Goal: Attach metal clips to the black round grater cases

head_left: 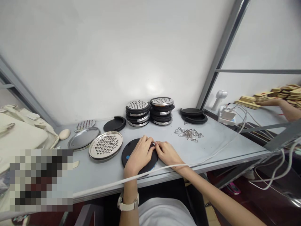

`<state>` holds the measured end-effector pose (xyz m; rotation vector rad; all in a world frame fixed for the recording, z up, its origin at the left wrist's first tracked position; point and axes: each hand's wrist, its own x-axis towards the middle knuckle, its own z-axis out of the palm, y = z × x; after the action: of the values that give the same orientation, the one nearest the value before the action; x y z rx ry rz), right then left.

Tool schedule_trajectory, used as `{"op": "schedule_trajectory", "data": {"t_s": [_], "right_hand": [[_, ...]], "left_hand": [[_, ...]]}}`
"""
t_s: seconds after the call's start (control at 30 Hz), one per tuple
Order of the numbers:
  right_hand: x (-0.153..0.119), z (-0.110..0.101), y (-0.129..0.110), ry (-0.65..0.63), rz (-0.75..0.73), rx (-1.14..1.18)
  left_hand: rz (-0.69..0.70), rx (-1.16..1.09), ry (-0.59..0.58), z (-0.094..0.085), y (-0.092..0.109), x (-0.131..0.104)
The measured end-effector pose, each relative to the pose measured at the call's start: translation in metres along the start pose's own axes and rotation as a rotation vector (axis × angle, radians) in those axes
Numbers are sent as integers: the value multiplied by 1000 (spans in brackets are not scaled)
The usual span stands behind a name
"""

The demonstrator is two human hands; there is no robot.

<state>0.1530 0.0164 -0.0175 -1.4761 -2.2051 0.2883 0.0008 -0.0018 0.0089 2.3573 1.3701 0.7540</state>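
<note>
Black disc [129,149] beneath the left hand [141,153]

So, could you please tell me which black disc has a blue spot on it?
The black disc under the left hand; the other black pieces farther back show no blue.

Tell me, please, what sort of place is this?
Possibly a small assembly workshop: stacks of grater-like discs, a loose heap of small metal clips, and another person's hand among piled flat yellowish pieces.
</note>
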Motion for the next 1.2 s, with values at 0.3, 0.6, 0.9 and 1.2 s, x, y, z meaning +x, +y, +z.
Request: {"op": "schedule_trajectory", "data": {"t_s": [0.3, 0.6, 0.9, 1.2], "right_hand": [[-1, -3, -3, -5, 13, -3], [-2, -2, -3, 1, 23, 18], [-1, -3, -4, -1, 38, 23], [-1, -3, -5, -6, 46, 9]], "left_hand": [[9, 38, 3, -1, 1, 0], [34, 67, 2, -3, 3, 2], [39, 75, -1, -3, 2, 2], [39, 66, -1, -4, 2, 2]]}}
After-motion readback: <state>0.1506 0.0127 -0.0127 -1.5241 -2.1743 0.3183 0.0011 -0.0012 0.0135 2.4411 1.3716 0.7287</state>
